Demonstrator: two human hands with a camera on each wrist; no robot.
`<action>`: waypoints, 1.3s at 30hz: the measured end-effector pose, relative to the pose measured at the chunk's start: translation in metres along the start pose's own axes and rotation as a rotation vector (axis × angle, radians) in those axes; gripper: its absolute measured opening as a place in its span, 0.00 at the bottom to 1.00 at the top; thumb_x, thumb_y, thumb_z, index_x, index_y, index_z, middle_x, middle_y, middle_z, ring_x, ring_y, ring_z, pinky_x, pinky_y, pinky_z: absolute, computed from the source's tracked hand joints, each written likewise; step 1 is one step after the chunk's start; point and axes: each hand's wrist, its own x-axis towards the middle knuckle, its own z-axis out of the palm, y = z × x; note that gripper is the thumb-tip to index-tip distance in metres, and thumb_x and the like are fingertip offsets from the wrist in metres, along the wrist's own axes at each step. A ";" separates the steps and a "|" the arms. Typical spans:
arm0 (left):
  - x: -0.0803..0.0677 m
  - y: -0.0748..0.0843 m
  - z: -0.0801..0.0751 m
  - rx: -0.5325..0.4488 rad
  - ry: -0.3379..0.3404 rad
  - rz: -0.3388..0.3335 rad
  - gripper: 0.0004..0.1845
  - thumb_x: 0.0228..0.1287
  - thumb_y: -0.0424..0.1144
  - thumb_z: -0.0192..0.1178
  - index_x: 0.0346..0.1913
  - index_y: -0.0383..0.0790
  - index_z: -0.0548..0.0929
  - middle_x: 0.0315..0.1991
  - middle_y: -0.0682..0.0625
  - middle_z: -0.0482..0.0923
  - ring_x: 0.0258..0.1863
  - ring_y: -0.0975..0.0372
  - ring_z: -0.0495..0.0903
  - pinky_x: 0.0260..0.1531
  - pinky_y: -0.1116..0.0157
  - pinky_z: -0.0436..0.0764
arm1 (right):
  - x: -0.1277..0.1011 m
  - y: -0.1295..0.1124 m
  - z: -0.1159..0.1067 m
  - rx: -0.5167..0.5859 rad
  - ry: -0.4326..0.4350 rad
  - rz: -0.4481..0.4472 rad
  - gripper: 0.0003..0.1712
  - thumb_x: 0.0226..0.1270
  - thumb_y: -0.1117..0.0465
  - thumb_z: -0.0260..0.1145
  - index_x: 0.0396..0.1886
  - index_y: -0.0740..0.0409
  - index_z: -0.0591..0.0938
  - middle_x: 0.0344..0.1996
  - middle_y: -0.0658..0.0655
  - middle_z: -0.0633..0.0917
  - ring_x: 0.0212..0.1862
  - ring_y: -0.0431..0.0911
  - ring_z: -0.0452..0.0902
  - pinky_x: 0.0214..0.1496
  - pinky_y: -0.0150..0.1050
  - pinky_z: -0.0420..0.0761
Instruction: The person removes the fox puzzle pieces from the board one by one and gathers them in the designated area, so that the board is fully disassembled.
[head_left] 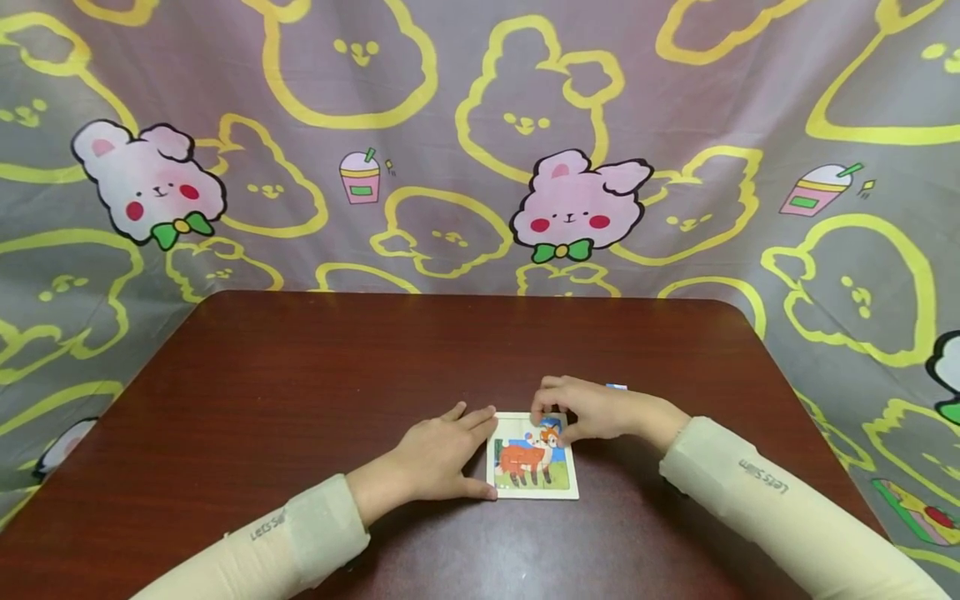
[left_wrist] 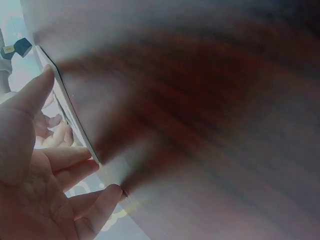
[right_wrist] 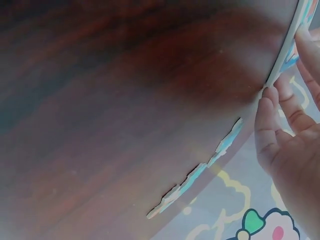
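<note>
Already we see the small square fox picture puzzle point(head_left: 533, 460) on the dark brown wooden surface point(head_left: 300, 375) nearly filled, our flat left hand point(head_left: 438, 454) steadying its edge, our right hand point(head_left: 581, 410) pinching its top part, one blue loose piece point(head_left: 616, 387) remaining behind.

Left hand point(left_wrist: 35, 170) lies open against the edge of the puzzle board point(left_wrist: 70, 112), thumb at one end, fingers at the other. Brown table point(left_wrist: 200, 125) beyond the board, blurred.
</note>
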 end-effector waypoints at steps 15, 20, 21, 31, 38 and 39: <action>0.000 -0.001 0.000 0.012 0.001 -0.004 0.52 0.52 0.73 0.63 0.74 0.45 0.67 0.76 0.52 0.62 0.72 0.44 0.67 0.56 0.49 0.81 | 0.005 0.000 0.000 0.016 -0.001 -0.036 0.16 0.59 0.66 0.74 0.41 0.48 0.79 0.38 0.47 0.77 0.41 0.41 0.72 0.46 0.36 0.76; 0.000 -0.001 0.001 0.007 0.001 -0.001 0.52 0.52 0.73 0.63 0.74 0.44 0.67 0.76 0.52 0.62 0.72 0.45 0.67 0.55 0.48 0.81 | 0.004 0.001 0.001 0.069 0.008 -0.038 0.14 0.60 0.68 0.73 0.42 0.49 0.80 0.38 0.49 0.77 0.40 0.42 0.72 0.45 0.36 0.78; 0.000 -0.002 0.001 0.007 0.003 0.000 0.52 0.52 0.73 0.63 0.74 0.44 0.67 0.76 0.52 0.62 0.72 0.45 0.67 0.55 0.48 0.81 | 0.004 0.001 0.001 0.078 0.011 -0.038 0.14 0.60 0.68 0.72 0.42 0.49 0.80 0.38 0.49 0.77 0.40 0.42 0.72 0.44 0.36 0.78; 0.000 -0.002 0.003 0.011 0.014 0.003 0.52 0.51 0.73 0.63 0.74 0.45 0.67 0.76 0.52 0.63 0.71 0.44 0.68 0.53 0.49 0.82 | 0.003 0.001 0.002 0.182 0.048 -0.084 0.13 0.59 0.73 0.71 0.40 0.54 0.82 0.35 0.52 0.78 0.38 0.41 0.73 0.39 0.31 0.78; 0.000 -0.002 0.003 0.016 0.016 0.001 0.52 0.51 0.74 0.63 0.74 0.45 0.67 0.76 0.53 0.63 0.71 0.45 0.68 0.53 0.48 0.82 | 0.003 0.002 0.002 0.224 0.048 -0.063 0.13 0.62 0.72 0.69 0.43 0.55 0.82 0.33 0.53 0.83 0.36 0.38 0.75 0.40 0.32 0.80; 0.000 -0.002 0.003 0.017 0.016 0.001 0.52 0.51 0.74 0.63 0.74 0.45 0.67 0.76 0.53 0.63 0.71 0.45 0.68 0.53 0.48 0.82 | 0.003 0.002 0.002 0.230 0.051 -0.064 0.12 0.62 0.72 0.69 0.43 0.55 0.82 0.33 0.53 0.83 0.36 0.38 0.75 0.40 0.32 0.81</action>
